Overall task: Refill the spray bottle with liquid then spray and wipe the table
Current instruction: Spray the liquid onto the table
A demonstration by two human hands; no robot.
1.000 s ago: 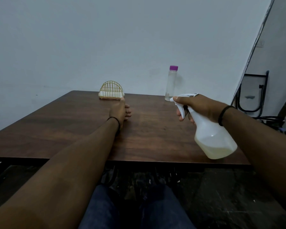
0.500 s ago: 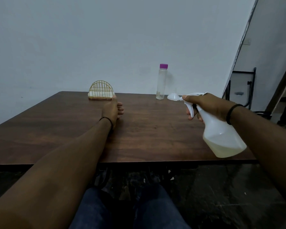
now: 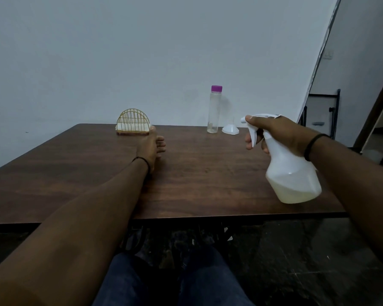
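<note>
My right hand grips the neck and trigger of a white spray bottle, held above the right side of the dark wooden table with the nozzle aimed left. Pale liquid fills its lower part. My left hand rests on the table on its edge, fingers loosely curled, holding nothing, just in front of a gold wire napkin holder with white napkins. A clear bottle with a purple cap stands near the table's far edge, almost drained. A white funnel lies upside down beside it.
A plain pale wall rises behind the table. A black metal folding chair leans at the back right near a doorway. My legs in dark trousers are under the table's near edge, above a dark floor.
The view has swung to the right, bringing the funnel into sight. The spray bottle has shifted slightly right and stays raised in my right hand. My left hand has stayed on the table.
</note>
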